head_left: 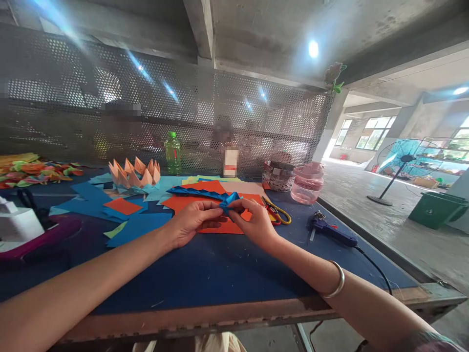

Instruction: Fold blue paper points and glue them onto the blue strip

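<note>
My left hand (192, 224) and my right hand (254, 225) meet above the table, their fingertips pinching a pleated blue paper strip (227, 203). Its long folded tail runs up and left across a sheet of orange paper (223, 226), which lies under both hands. Just past my right hand are scissors with yellow handles (277, 213). Further right rests a blue hot glue gun (331, 233) with a black cord. A folded orange paper lotus (134, 176) stands beyond my left hand among loose blue sheets (139, 227).
The dark blue table (205, 278) has a wooden front edge. Along the back stand a green bottle (173, 153), a pink jar (307, 183) and a patterned container (278, 177). Colourful paper (32, 171) is heaped far left, beside a white machine (18, 222). A perforated metal screen (234, 98) rises behind.
</note>
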Demonstrator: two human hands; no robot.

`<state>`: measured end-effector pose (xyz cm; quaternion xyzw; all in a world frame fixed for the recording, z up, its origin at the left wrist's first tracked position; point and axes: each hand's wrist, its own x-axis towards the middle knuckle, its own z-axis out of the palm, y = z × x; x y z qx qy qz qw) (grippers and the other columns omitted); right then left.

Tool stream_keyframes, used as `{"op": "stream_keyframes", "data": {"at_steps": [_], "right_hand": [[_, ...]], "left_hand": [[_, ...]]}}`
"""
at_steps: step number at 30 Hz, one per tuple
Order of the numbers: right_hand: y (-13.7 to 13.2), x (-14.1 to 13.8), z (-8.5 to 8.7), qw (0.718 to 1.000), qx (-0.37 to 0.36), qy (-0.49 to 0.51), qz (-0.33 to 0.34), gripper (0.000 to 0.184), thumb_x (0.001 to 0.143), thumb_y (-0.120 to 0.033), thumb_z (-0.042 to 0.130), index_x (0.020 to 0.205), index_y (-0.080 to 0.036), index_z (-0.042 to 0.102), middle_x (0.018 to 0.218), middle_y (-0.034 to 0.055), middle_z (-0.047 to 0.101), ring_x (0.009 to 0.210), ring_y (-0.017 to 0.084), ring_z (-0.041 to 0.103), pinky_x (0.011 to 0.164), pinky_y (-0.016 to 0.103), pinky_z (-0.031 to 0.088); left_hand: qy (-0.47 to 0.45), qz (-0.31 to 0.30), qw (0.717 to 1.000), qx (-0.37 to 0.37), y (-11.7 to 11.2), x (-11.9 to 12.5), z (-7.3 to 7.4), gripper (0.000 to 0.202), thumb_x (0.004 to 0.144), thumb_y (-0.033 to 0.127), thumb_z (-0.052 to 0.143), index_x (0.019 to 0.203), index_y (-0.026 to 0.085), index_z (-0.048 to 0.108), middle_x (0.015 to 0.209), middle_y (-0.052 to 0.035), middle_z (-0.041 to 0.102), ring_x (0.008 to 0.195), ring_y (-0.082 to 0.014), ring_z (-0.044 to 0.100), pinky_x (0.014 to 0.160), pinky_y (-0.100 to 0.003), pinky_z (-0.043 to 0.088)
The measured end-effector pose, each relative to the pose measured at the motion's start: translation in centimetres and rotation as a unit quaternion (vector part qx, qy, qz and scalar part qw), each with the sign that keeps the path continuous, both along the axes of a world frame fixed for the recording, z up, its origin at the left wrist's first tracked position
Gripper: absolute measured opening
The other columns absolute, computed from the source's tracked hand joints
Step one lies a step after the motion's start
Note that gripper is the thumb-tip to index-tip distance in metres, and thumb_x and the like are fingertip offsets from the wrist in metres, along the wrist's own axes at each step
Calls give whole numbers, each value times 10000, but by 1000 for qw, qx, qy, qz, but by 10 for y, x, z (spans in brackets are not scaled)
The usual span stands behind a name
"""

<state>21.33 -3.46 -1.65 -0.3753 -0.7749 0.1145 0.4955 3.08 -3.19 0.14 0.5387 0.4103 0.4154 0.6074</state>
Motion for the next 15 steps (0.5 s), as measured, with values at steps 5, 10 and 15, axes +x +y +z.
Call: {"op": "stream_keyframes", "data": {"at_steps": [5, 10, 15], "right_hand": [[-2, 0, 0, 1000, -2, -3, -2, 105, 786, -173, 606, 860, -228, 656, 756, -9, 665, 754, 159, 582, 722, 287, 434], [-3, -2, 0, 1000, -7, -7, -7, 101, 780, -168, 610, 849, -223, 658, 736, -9, 661, 735, 157, 578, 716, 287, 430], [-4, -2, 1, 999, 9, -25, -19, 124, 788, -171, 608, 888, -226, 659, 757, -3, 668, 769, 169, 577, 733, 294, 422]], "left_hand": [[-6, -13, 1000, 22, 0, 0, -3, 214, 664, 325, 771, 816, 180, 729, 861, -43, 728, 855, -180, 662, 795, -283, 512], [-3, -3, 1000, 9, 0, 0, -5, 233, 651, 330, 777, 803, 163, 720, 848, -56, 734, 856, -197, 674, 763, -278, 518], [-12, 11, 1000, 2, -3, 2, -3, 218, 645, 321, 778, 762, 152, 705, 817, -58, 739, 828, -196, 682, 751, -280, 521]]}}
